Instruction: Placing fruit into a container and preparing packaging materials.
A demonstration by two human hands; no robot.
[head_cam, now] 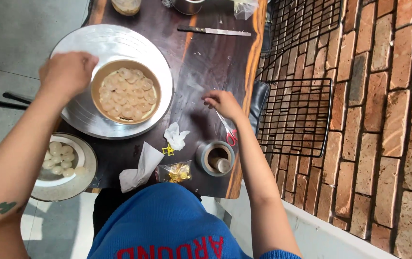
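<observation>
My left hand (67,72) rests on the left rim of a round tan cake (126,91) topped with several pale round fruit pieces. The cake sits on a silver turntable (119,43) on the dark wooden table (211,62). My right hand (223,104) lies on the table right of the turntable, fingers down beside the scissors (228,130) with red handles; whether it grips them I cannot tell.
A bowl of pale round fruit (62,160) sits at the left edge. Crumpled tissues (141,168), a small bag of gold pieces (175,171), a tape roll (216,157) and a long knife (214,31) lie on the table. Black wire racks (296,115) lean against the brick wall.
</observation>
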